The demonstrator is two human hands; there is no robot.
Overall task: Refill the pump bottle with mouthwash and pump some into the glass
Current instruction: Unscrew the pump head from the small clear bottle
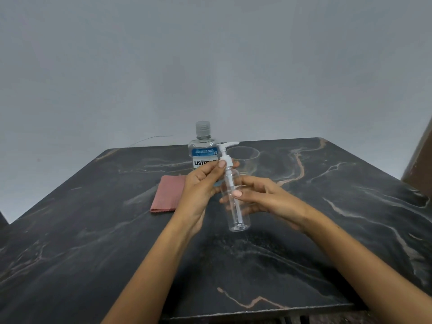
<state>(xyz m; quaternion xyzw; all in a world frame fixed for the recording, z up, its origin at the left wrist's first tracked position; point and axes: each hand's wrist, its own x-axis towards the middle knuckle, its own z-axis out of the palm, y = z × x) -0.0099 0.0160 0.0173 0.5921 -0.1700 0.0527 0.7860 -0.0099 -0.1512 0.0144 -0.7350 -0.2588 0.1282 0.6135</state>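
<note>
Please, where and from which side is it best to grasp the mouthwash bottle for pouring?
Probably grip the mouthwash bottle around its body at the label, coming from the left: it stands upright, the glass stands close on its right, and the grey cap must stay free for unscrewing.

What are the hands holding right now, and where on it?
Both hold the empty pump bottle. The left hand pinches the white pump collar at the top; the right hand grips the clear body around its middle.
</note>
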